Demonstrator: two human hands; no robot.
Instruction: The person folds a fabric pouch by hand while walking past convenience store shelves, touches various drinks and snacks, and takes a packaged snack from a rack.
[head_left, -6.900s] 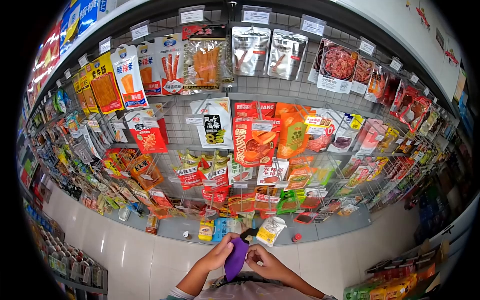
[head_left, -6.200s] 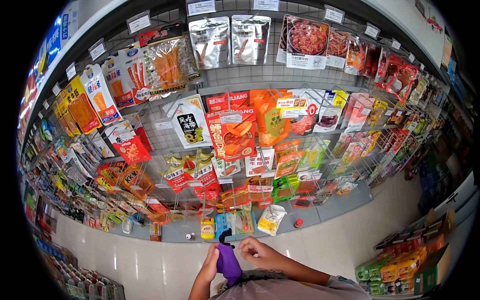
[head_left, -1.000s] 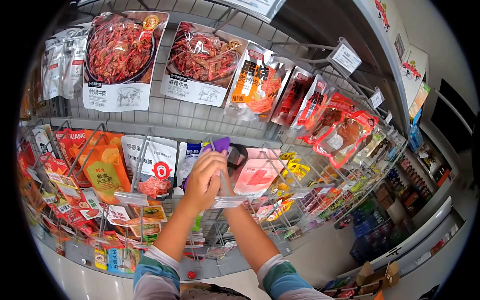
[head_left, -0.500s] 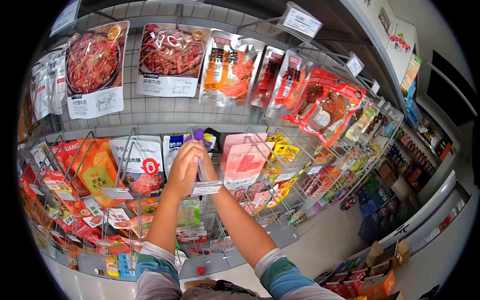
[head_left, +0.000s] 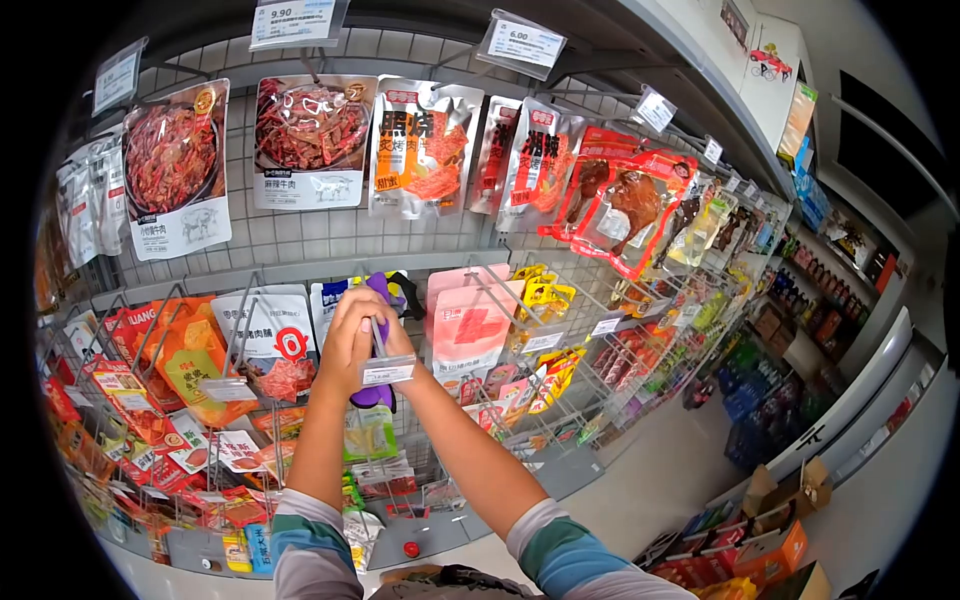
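My left hand (head_left: 348,332) is closed around a soft-looking purple item (head_left: 374,393) on a wire display hook. Pressed close on the other side is my right hand (head_left: 391,328), its fingers partly hidden by the left hand and the hook. Purple shows both above the fingers and below the clear price tag holder (head_left: 388,371) at the hook's front end. What the purple item is cannot be made out. Behind the hands hangs a blue and yellow package (head_left: 328,298). A white jerky bag (head_left: 268,340) hangs to the left, a pink bag (head_left: 478,325) to the right.
Large meat snack pouches (head_left: 312,145) hang on the upper row, with price tags (head_left: 522,44) jutting forward. Lower hooks carry orange snack bags (head_left: 193,360) and a green pack (head_left: 371,432). Open cardboard boxes (head_left: 790,500) stand at lower right; a small red object (head_left: 411,549) sits near the shelf base.
The view has shifted, so the upper pouches sit lower and more tags show. Both hands remain at the same hook. More of the purple item shows below the tag holder.
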